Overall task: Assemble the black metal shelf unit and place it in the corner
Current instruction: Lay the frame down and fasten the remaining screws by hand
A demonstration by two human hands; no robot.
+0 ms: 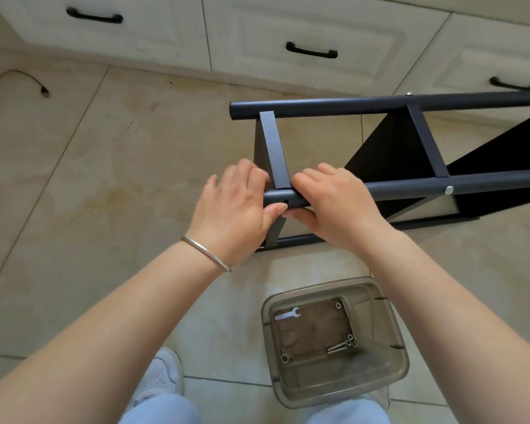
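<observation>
Currently both hands are on the near tube (410, 186) of the black shelf unit (389, 154), which lies on its side on the floor. Left hand (236, 206) wraps the tube's end, fingers curled over the top, thumb underneath next to a small hole (285, 202) in the tube. Right hand (331, 203) grips the same tube just beside it, fingers over the top, thumb below. Thumbs nearly touch. A silver bangle (205, 252) sits on the left wrist.

A flat crossbar (274, 149) meets the tube between the two hands and runs up to the far tube (380, 106). A second crossbar (429, 142) sits further right, with a silver bolt head (449, 190) in the near tube near it. Black shelf panels (389, 151) hang below the frame.

Floor is beige glossy tile (104, 166) with stains and grout lines. Cream cabinets (257, 32) with black handles (311, 51) run along the top of view, close behind the far tube. A black cable end (43, 91) lies on the tile at far left.

Nearer the person, a clear plastic container (334, 341) sits on the floor, holding a small flat wrench (287, 315), bolts (337, 348), nuts and washers (351, 339). A white shoe (162, 371) and light jeans (159, 408) show at the bottom edge.
</observation>
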